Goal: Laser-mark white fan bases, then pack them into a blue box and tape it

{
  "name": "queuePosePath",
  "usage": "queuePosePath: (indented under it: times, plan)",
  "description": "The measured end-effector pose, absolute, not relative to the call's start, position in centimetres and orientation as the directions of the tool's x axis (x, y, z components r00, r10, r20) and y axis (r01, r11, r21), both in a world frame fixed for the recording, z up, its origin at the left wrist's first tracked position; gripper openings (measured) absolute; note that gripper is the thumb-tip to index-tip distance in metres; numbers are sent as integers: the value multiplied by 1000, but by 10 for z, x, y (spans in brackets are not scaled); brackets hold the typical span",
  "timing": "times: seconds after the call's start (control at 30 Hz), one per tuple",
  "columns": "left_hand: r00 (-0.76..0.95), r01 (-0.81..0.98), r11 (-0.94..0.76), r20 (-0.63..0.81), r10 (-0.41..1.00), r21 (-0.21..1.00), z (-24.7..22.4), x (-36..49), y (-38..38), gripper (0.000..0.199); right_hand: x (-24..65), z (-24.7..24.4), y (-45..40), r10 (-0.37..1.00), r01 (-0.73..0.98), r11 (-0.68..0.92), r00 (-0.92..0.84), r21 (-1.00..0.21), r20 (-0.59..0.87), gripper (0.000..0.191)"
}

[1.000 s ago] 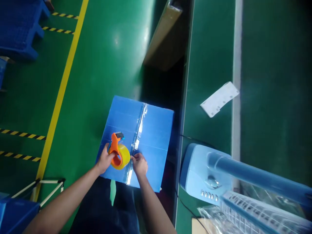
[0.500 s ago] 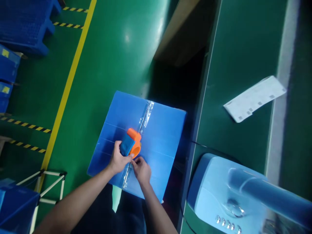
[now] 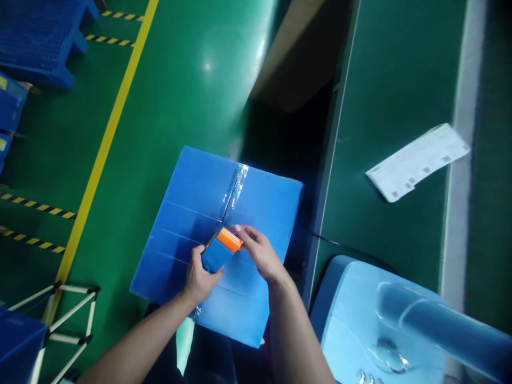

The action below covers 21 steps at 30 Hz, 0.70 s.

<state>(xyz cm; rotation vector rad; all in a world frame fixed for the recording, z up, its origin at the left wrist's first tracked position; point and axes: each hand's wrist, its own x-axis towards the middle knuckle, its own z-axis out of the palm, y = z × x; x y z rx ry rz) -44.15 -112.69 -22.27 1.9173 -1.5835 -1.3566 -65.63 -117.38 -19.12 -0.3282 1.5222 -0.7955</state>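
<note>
My left hand [image 3: 201, 278] grips an orange-and-blue hand-held tape dispenser [image 3: 216, 256] by its blue part, thumb and fingers on either side. At the dispenser's orange end, the bent fingers of my right hand [image 3: 259, 249] pinch its edge; whether a strip of tape is between them I cannot tell. Both hands are over a blue-looking box [image 3: 260, 202]. A strip of shiny clear tape [image 3: 240, 184] runs along the seam on its top, partly hidden by the hands and dispenser.
To the right, a dark green bench [image 3: 384, 64] carries a folded white sheet [image 3: 418, 162] and a light-blue machine [image 3: 360, 314]. A white tube frame [image 3: 74, 314] stands lower left. Blue pallets [image 3: 40, 42] lie beyond the yellow floor line [image 3: 106, 144].
The dispenser has turned, bringing its orange end toward the upper right and hiding its ring-shaped part. My right hand has moved up and right from below it to that end.
</note>
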Motion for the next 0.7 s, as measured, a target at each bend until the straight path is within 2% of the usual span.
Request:
queuePosePath:
  times: [0.1, 0.2, 0.33, 0.4, 0.53, 0.6, 0.7]
  plan:
    - [-48, -629, -330, -459, -887, 704, -223, -446, -1127, 65, -665, -197, -1202, -621, 185, 769, -10, -612, -784, 65]
    - [-79, -652, -288, -441, -894, 701, -220, -454, -1131, 71, -676, -206, -1219, -642, 92, 762, -17, -641, -766, 64]
    - [-201, -604, -138, -318, -927, 785, -211, -469, -1154, 86, -690, -220, -1248, -711, -65, 703, -37, -709, -702, 61]
    - [-266, -589, -67, -272, -925, 805, -207, -477, -1172, 81, -700, -228, -1268, -748, -140, 661, -47, -737, -662, 60]
    - [-351, -645, -11, -310, -884, 764, -201, -494, -1206, 68, -733, -243, -1315, -840, -326, 543, -206, -774, -502, 48]
    - [-344, -688, -13, -342, -874, 726, -199, -502, -1216, 68, -752, -250, -1342, -845, -441, 530, -349, -724, -405, 35]
    - [-325, -732, -20, -374, -869, 681, -198, -517, -1226, 70, -778, -262, -1382, -790, -518, 593, -523, -617, -320, 24]
